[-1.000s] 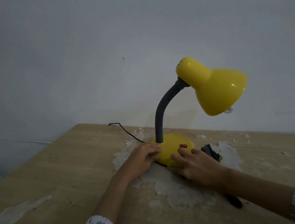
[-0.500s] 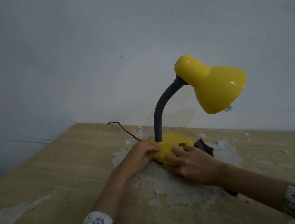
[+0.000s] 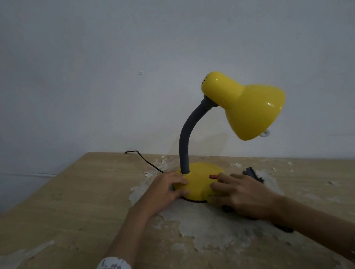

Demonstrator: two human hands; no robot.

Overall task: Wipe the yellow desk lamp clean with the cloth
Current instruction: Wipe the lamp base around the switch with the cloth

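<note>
The yellow desk lamp [image 3: 249, 108] stands on the wooden table [image 3: 46, 226], its grey gooseneck rising from a round yellow base [image 3: 199, 181] that carries a red switch [image 3: 213, 176]. My left hand [image 3: 167, 191] clasps the base's left rim beside the neck. My right hand [image 3: 240, 192] grips the right rim, fingers on top by the switch and thumb at the near edge. The dark cloth [image 3: 252, 173] lies on the table under my right palm and forearm; only its far end and a bit by my wrist show.
A black power cord [image 3: 145, 160] runs from the base toward the back table edge. The veneer around the lamp is peeled into pale rough patches [image 3: 211, 227]. A plain white wall [image 3: 113, 63] stands close behind the table.
Both hands stay on the base. My right fingers have crept closer to the red switch, and more of the cloth shows beyond that hand. The lamp's shade has swung slightly.
</note>
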